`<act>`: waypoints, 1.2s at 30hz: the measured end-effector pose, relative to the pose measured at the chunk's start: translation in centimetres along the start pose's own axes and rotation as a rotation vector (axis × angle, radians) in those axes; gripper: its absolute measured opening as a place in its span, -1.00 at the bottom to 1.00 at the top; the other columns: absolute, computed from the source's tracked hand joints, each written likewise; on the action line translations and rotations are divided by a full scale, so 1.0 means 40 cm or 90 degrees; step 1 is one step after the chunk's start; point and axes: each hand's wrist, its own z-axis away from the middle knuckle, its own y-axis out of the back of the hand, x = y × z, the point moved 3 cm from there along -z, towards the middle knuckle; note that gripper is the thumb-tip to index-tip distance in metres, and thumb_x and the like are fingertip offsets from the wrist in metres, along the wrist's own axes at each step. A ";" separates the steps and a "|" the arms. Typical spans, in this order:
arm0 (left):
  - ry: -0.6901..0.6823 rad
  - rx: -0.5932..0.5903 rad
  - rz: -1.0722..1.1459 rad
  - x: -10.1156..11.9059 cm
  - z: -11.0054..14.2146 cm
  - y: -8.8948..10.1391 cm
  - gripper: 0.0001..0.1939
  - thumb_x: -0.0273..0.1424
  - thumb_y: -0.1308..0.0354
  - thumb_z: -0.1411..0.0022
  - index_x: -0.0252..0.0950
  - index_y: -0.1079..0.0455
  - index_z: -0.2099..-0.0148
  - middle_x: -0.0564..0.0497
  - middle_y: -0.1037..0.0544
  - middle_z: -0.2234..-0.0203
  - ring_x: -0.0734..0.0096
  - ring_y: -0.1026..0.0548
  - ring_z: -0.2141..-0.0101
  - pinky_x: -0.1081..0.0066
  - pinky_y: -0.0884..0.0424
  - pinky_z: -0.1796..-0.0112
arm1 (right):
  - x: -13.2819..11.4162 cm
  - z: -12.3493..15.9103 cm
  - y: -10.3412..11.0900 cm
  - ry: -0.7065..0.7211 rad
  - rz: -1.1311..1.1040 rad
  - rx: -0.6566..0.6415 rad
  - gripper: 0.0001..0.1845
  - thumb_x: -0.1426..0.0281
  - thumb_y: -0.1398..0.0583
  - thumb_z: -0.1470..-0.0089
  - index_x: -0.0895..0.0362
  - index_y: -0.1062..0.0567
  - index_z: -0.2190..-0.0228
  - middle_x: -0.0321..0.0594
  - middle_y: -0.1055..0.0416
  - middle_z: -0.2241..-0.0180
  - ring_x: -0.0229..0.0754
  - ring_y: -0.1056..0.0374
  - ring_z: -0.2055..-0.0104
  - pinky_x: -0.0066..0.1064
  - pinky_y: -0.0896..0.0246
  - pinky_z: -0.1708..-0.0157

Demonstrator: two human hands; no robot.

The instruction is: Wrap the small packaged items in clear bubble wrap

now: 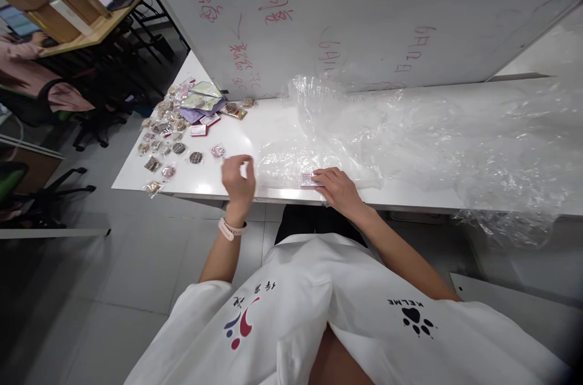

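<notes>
My right hand (339, 189) grips one end of a small white box with red edging (307, 180) at the front of the table. The box rests on or in a clear plastic bag (285, 160); which one I cannot tell. To the left, my left hand (237, 181) is slightly blurred above the front edge, fingers curled and thumb apart, and nothing shows between them. Closest to it is a pink wrapped piece (218, 151). Beyond lie a dark round wrapped piece (195, 157), a similar white box (198, 130) and a pile of small packets (170, 109).
A whiteboard (364, 14) with red writing stands along the back of the white table (132, 172). Loose clear plastic film (455, 142) covers the right side and hangs over the front edge. At the far left, a person in pink (25, 63) sits at a desk.
</notes>
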 end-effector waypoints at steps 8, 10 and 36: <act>-0.217 -0.323 0.075 0.131 0.079 -0.209 -0.74 -0.31 -0.08 -0.39 -0.27 -0.32 -0.07 -0.14 -0.56 0.13 0.18 -0.50 0.14 0.23 -0.40 0.13 | 0.033 -0.060 0.030 -0.001 0.037 -0.075 -0.69 0.32 -0.02 -0.37 0.13 -0.48 0.02 -0.10 -0.54 0.15 -0.04 -0.35 0.11 -0.27 -0.20 0.16; -0.171 -0.322 0.031 0.114 0.049 -0.226 -0.78 -0.28 -0.06 -0.41 -0.26 -0.36 0.00 -0.09 -0.57 0.25 0.22 -0.51 0.24 0.30 -0.37 0.24 | 0.053 -0.089 0.031 -0.034 0.046 -0.095 -0.67 0.30 0.00 -0.39 0.10 -0.48 0.00 -0.12 -0.55 0.16 -0.05 -0.38 0.14 -0.30 -0.17 0.23; 0.686 -0.306 0.916 0.119 0.076 -0.192 -0.82 -0.35 -0.32 -0.16 -0.33 -0.42 0.26 -0.18 -0.59 0.18 0.24 -0.58 0.05 0.25 -0.47 -0.08 | 0.059 -0.102 -0.044 -0.060 -0.006 0.090 -0.60 0.41 -0.04 -0.31 0.05 -0.48 -0.10 -0.06 -0.40 -0.02 0.06 -0.15 -0.01 -0.14 -0.28 0.07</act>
